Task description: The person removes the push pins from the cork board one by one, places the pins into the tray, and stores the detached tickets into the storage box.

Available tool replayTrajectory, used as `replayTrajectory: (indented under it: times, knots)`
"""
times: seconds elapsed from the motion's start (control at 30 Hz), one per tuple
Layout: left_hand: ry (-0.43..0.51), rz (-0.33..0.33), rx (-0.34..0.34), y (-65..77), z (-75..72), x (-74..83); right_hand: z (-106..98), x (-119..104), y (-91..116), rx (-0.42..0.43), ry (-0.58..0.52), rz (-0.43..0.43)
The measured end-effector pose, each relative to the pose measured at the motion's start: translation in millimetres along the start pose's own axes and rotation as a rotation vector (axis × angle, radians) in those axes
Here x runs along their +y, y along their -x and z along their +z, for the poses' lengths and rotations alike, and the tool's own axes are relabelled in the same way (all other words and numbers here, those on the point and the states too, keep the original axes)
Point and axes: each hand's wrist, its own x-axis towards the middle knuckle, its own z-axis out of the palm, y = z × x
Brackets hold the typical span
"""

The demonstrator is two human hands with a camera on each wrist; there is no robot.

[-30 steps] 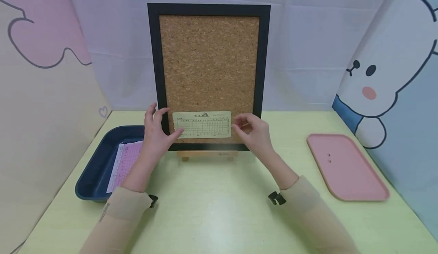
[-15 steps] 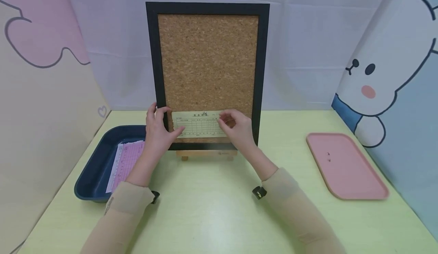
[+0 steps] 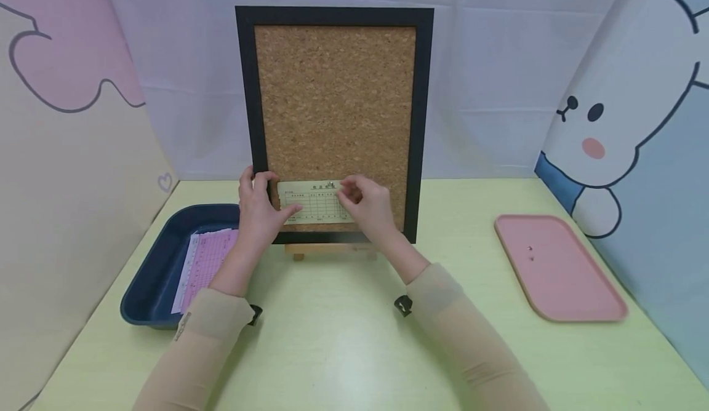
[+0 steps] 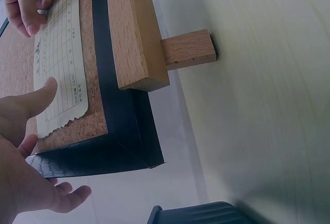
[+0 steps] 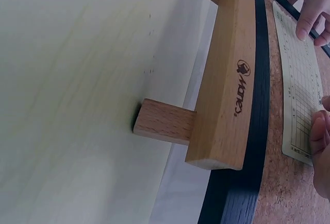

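Observation:
A pale yellow printed receipt slip (image 3: 310, 205) lies flat against the lower part of a black-framed cork board (image 3: 338, 103). At its top edge sits a small shiny pin (image 3: 330, 184). My left hand (image 3: 257, 208) is at the board's left side, its thumb pressing on the slip and its other fingers reaching past the frame. My right hand (image 3: 368, 205) is over the slip's right part, thumb and forefinger pinching a small shiny pin (image 4: 44, 12), barely visible in the left wrist view. The right hand covers the slip's right end in the head view.
The board stands on a wooden easel ledge (image 5: 221, 90). A dark blue tub (image 3: 146, 288) with pink and white printed slips (image 3: 207, 260) stands at left. On the right is a pink tray (image 3: 576, 282) bearing two tiny shiny pins (image 3: 530, 253). Cloth and cartoon panels surround the table.
My right hand has moved left, from beside the slip's right edge onto the slip, near its upper right part. The left hand has stayed nearly in place, its thumb on the slip.

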Motion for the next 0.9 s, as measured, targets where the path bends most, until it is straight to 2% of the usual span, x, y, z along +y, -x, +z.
replayTrajectory:
  times: [0.2, 0.33, 0.57, 0.9]
  knots:
    - [-0.035, 0.021, 0.010, -2.8, 0.3, -1.1, 4, -4, -3, -0.012, 0.145, -0.040]
    - [-0.046, 0.026, 0.005, -3.0, -0.2, -0.8, 6, -8, -4, 0.006, 0.222, -0.022]
    - [-0.053, 0.004, -0.012, -3.5, -0.1, 0.2, 11, -14, -5, 0.054, 0.285, 0.014]
    - [-0.039, -0.008, -0.008, -3.8, 0.1, 0.1, 16, -18, -7, 0.064, 0.355, 0.033]
